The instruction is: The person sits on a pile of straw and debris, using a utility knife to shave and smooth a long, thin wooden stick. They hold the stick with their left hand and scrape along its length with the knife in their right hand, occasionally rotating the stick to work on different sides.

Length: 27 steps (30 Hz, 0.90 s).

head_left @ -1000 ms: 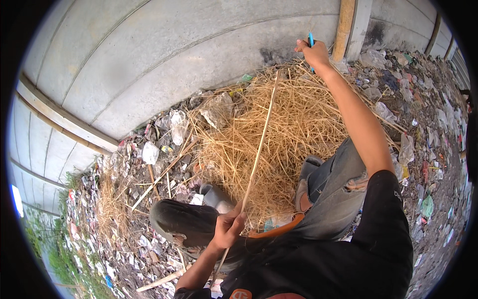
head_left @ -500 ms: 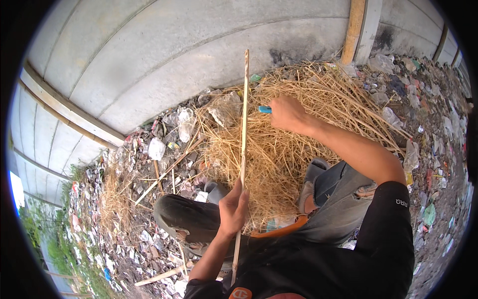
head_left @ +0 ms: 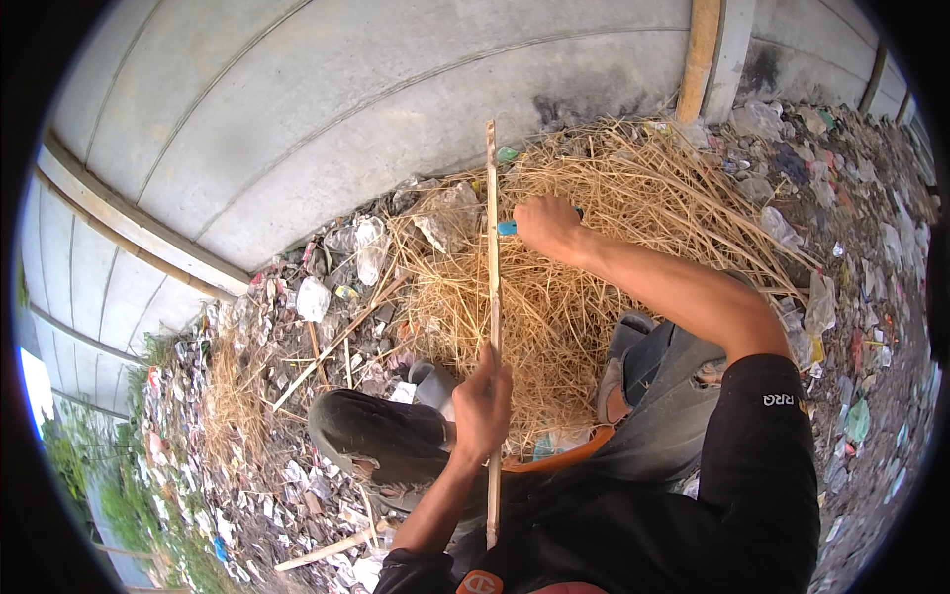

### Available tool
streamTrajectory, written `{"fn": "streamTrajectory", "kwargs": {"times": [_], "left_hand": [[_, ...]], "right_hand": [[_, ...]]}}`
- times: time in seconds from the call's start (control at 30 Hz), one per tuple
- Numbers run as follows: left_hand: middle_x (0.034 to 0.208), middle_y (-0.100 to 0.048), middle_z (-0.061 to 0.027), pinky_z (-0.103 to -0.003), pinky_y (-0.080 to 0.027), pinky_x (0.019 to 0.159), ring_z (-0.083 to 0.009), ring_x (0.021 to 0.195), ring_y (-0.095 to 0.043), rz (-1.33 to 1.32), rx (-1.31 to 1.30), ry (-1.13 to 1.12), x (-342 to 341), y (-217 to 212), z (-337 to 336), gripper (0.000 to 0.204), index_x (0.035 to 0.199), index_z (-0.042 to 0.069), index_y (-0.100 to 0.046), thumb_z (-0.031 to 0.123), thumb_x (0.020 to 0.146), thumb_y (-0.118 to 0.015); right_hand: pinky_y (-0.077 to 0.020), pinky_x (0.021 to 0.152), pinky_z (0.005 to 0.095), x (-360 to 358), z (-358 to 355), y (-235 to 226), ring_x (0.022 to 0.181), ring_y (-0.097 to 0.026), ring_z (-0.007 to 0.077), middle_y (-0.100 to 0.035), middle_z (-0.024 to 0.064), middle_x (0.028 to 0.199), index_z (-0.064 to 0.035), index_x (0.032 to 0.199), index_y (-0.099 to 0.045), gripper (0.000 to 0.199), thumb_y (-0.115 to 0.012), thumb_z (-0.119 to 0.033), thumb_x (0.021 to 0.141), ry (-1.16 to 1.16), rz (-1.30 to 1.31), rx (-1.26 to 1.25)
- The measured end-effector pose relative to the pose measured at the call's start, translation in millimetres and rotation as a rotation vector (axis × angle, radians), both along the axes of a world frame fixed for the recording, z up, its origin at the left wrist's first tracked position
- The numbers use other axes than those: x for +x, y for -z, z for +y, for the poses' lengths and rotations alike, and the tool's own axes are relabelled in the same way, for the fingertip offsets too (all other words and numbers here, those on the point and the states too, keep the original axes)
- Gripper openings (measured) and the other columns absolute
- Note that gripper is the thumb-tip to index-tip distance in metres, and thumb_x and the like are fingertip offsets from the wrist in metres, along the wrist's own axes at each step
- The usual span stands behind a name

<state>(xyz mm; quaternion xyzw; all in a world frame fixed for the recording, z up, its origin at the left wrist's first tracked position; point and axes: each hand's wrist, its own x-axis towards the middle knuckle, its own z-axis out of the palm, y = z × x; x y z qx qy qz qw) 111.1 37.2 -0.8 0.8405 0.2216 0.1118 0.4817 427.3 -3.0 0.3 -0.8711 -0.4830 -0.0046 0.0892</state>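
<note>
My left hand (head_left: pixel 482 414) is closed around a long, thin bamboo strip (head_left: pixel 494 282), gripping it below the middle. The strip stands nearly upright in the view, its lower end against my black shirt (head_left: pixel 633 525). To the right of its upper part, my right hand (head_left: pixel 547 228) is wrapped around a blue cutter knife (head_left: pixel 509 229). One end of the knife sticks out of the fist close beside the strip; whether they touch I cannot tell, and no blade can be made out.
A heap of straw-like shavings (head_left: pixel 554 327) lies between my legs. Plastic litter (head_left: pixel 313 297) covers the ground around it. A grey concrete wall (head_left: pixel 396 79) rises behind, with a wooden post (head_left: pixel 700 59). An orange curved thing (head_left: pixel 564 455) lies beneath my lap.
My right hand with the cutter knife has shifted left, closer to the bamboo strip. My left hand has moved slightly up and right, while the strip's top has dropped and its lower end swung right.
</note>
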Motion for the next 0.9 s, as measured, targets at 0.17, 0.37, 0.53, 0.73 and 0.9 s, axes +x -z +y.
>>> {"fn": "streamTrajectory", "kwargs": {"times": [0.17,0.37,0.53,0.73,0.9], "left_hand": [[0.07,-0.056,-0.0079,-0.029,-0.049,0.062,-0.0091,0.069,-0.055,-0.06,-0.107,0.03,-14,-5,-23,0.05,0.139,-0.013,-0.051,0.024,0.106,-0.057],[0.086,-0.061,-0.0012,-0.023,-0.05,0.075,-0.0049,0.083,-0.053,-0.097,-0.277,0.075,-47,-17,-58,0.056,0.147,-0.014,-0.044,0.018,0.104,-0.062],[0.091,-0.06,0.0032,-0.021,-0.048,0.075,-0.0049,0.083,-0.053,-0.053,-0.197,0.123,-57,-25,-49,0.052,0.145,-0.015,-0.046,0.015,0.105,-0.062],[0.074,-0.055,0.0054,-0.019,-0.041,0.059,-0.0017,0.066,-0.048,-0.126,-0.678,0.14,-63,-26,-37,0.05,0.148,-0.01,-0.046,0.016,0.107,-0.058],[0.064,-0.048,0.0075,-0.02,-0.031,0.048,-0.0007,0.052,-0.038,-0.216,-1.013,0.134,-69,-16,-26,0.051,0.153,-0.004,-0.043,0.012,0.107,-0.055]], "right_hand": [[-0.0395,0.039,0.0328,53,-7,-21,0.046,-0.044,0.0131,-0.056,0.0101,0.06,0.0003,0.081,-0.07,0.025,-0.052,-0.007,0.096,0.251,0.086,0.096],[-0.0528,0.053,0.0403,130,-46,-34,0.062,-0.067,0.0236,-0.071,0.0161,0.075,-0.0012,0.084,-0.074,0.026,-0.052,-0.007,0.096,0.49,-0.077,0.197],[-0.0595,0.066,0.0445,124,-48,-46,0.079,-0.076,0.0338,-0.075,0.0205,0.088,-0.001,0.088,-0.076,0.025,-0.053,-0.008,0.095,0.515,-0.113,0.206],[-0.0589,0.068,0.0435,119,-38,-48,0.075,-0.073,0.0324,-0.073,0.0206,0.084,-0.0012,0.089,-0.076,0.017,-0.06,-0.006,0.091,0.496,-0.074,0.303],[-0.0528,0.062,0.0446,121,-25,-40,0.063,-0.065,0.0273,-0.065,0.0164,0.072,0.0013,0.083,-0.066,0.013,-0.066,-0.01,0.088,0.318,0.233,0.395]]}}
